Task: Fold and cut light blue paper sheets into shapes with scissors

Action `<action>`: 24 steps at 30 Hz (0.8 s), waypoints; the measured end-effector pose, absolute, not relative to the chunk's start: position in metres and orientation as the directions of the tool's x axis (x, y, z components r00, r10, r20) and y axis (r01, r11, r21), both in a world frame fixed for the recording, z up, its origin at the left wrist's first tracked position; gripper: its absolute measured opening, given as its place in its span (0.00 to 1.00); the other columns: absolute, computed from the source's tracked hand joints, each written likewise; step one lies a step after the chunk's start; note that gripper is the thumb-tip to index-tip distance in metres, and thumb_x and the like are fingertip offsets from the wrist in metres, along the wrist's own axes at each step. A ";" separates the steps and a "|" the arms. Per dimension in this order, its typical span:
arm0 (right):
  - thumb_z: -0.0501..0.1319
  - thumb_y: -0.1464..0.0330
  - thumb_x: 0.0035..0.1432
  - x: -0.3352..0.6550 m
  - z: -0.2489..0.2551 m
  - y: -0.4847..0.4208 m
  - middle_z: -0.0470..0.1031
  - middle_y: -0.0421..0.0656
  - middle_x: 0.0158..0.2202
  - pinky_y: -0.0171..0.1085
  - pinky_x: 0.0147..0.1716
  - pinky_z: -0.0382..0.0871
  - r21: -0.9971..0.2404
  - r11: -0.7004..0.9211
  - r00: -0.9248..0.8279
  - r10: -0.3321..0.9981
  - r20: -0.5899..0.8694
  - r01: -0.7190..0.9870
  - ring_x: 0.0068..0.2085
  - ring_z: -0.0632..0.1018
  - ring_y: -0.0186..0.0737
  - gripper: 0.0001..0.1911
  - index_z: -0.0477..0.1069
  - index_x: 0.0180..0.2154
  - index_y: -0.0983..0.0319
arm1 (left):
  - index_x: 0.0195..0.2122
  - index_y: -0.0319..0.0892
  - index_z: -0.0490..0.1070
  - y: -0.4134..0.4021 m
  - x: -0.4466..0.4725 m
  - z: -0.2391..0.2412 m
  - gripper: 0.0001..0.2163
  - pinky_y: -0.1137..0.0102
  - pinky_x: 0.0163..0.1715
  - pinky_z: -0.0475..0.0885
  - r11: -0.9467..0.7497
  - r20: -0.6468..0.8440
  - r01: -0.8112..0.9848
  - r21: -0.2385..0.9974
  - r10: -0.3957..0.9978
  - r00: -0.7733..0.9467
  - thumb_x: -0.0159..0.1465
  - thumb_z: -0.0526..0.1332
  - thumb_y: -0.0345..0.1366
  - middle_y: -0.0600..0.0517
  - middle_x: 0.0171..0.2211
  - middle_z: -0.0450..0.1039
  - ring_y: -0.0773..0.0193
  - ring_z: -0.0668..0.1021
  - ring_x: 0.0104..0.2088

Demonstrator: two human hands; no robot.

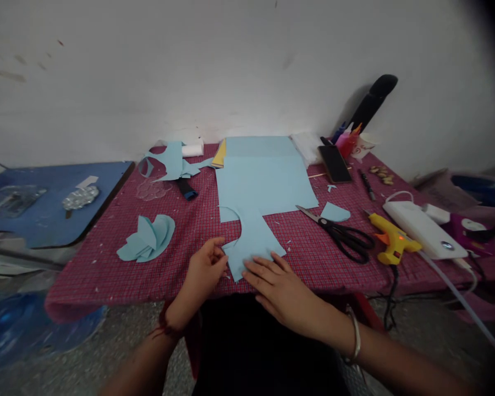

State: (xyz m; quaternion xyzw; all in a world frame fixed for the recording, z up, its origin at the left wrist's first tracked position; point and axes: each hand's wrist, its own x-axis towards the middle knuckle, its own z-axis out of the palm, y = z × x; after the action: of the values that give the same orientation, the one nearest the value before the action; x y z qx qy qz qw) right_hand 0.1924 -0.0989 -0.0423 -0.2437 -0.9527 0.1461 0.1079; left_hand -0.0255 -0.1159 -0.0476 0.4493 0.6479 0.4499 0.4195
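Note:
A cut piece of light blue paper (253, 234) lies at the front of the table, with a thin curved strip along its left side. My left hand (206, 267) is at its left edge, fingers curled and pinched together on the paper's margin. Flat on the lower part of the same piece rests my right hand (278, 289), fingers outstretched. Behind it is a larger light blue sheet (268, 176); the two overlap or join, I cannot tell which. Black-handled scissors (342, 234) lie to the right, blades slightly apart, beside a small blue paper offcut (334, 212).
Several cut blue petal shapes (148, 239) are stacked at left, below paper scraps (171, 159). To the right are a yellow glue gun (394, 239), a white power strip (424, 228), a phone (335, 164) and a marker (367, 184). A blue board (94, 214) stands left of the table.

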 end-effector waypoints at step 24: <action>0.55 0.71 0.66 0.161 -0.048 -0.075 0.72 0.44 0.56 0.54 0.64 0.47 -0.345 0.826 -0.791 0.543 0.280 0.445 0.60 0.67 0.46 0.13 0.73 0.49 0.58 | 0.42 0.37 0.70 -0.106 -0.034 -0.039 0.13 0.75 0.17 0.70 0.229 -0.164 0.257 0.939 0.954 -0.250 0.57 0.55 0.35 0.51 0.30 0.73 0.70 0.71 0.20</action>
State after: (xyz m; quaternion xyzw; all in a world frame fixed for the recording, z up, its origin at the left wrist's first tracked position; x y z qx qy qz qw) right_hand 0.1609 -0.0754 -0.0477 -0.2637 -0.9372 0.1314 0.1865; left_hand -0.0339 -0.1064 -0.0387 0.4537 0.6674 0.4240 0.4110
